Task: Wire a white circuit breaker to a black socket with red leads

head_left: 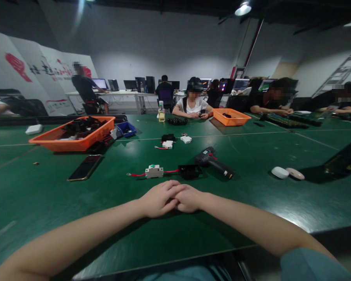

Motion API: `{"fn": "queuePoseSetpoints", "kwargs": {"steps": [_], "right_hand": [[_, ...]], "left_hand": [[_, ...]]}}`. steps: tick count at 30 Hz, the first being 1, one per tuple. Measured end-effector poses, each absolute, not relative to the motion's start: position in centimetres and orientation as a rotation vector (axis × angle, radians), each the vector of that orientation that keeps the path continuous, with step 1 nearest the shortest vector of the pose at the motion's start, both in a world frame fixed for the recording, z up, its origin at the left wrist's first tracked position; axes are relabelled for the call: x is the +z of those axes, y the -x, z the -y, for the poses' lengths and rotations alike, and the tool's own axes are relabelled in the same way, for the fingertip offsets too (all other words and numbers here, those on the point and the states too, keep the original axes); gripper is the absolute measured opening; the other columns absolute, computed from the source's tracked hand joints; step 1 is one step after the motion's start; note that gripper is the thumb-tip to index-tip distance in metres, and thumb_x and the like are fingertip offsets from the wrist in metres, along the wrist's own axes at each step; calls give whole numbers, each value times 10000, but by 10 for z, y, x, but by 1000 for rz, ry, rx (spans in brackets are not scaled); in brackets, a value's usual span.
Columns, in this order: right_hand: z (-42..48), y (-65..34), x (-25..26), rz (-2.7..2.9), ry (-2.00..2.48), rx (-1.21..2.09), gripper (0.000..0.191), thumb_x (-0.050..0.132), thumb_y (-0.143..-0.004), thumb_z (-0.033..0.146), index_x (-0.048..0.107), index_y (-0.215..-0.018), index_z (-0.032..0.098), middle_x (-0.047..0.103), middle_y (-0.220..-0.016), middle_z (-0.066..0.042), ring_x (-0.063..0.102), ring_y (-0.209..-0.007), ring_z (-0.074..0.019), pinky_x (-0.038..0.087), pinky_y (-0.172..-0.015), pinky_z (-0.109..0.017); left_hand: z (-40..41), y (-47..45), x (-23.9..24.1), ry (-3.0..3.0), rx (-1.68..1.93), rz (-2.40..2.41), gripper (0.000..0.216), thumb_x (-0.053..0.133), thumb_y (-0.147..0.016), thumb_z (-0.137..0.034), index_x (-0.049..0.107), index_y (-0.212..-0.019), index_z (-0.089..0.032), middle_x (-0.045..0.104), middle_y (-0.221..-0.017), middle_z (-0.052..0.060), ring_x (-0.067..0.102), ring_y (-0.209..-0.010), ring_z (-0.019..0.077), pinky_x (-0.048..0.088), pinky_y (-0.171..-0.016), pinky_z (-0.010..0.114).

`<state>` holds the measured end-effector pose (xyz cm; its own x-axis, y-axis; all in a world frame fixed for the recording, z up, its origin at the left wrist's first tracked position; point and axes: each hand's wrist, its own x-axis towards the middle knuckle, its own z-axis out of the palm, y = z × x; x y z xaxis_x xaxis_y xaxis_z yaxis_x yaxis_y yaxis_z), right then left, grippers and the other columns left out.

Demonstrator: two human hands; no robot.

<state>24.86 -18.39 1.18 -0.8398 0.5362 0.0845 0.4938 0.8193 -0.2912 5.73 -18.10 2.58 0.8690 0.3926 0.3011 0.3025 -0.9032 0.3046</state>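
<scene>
Green tabletop [251,191] lies under the person's left grip [160,199], whose loosely extended fingers overlap the right grip [190,198]. The left one holds no object; the right is partly covered, so how far it is curled cannot be told. Just beyond them is a white circuit breaker [154,171], joined by red wire [171,171] to a black housing [188,171]; a red lead [139,175] with a ring terminal [128,174] runs off to its left. Resting well here would mean keeping the fingers loose and nudging neither the wire nor the cordless drill [212,159], just right of the housing. On the left lies a smartphone [85,168]; farther, an orange basket [73,146] of dark parts stands near a small blue bin [131,134]. Glare on the near right suggests a smooth surface. Across the tabletop sits a co-worker [193,105], both hands at something small and dark. Behind, monitors [100,83] line a pale wall [134,47], and a bright lamp [242,8] hangs overhead.
</scene>
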Motion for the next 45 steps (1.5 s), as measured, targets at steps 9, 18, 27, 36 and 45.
{"fn": "queuePoseSetpoints", "kwargs": {"steps": [9,18,27,36,45], "right_hand": [[185,-247,12,2820,827,398,358,567,-797,122,698,-1129,91,716,-1116,-140,651,-1037,-268,514,-923,-358],[185,-246,10,2809,873,395,342,568,-795,125,712,-1104,101,726,-1081,-135,659,-997,-260,522,-889,-352],[184,-247,6,2797,842,355,347,573,-809,139,701,-1130,119,722,-1099,-126,651,-1015,-259,517,-891,-352],[184,-248,5,2788,854,397,344,573,-809,132,702,-1128,126,722,-1097,-120,654,-1003,-251,517,-894,-351],[184,-248,8,2791,861,402,317,579,-815,138,713,-1102,127,731,-1055,-113,656,-969,-243,516,-865,-343]], "left_hand": [[180,-55,24,-2789,513,-545,567,461,-937,-284,327,-1486,-244,473,-1390,125,505,-1233,243,465,-1040,408],[178,-55,22,-2794,517,-566,593,490,-911,-271,332,-1482,-248,482,-1387,123,519,-1225,249,482,-1025,413],[179,-56,22,-2803,526,-539,585,491,-915,-276,338,-1479,-244,487,-1384,119,518,-1229,239,479,-1034,398],[180,-57,24,-2788,534,-542,566,478,-926,-277,340,-1475,-252,489,-1386,114,519,-1228,239,472,-1038,396],[180,-56,24,-2788,504,-561,569,477,-921,-282,341,-1473,-246,484,-1384,117,520,-1226,243,471,-1037,401]]}}
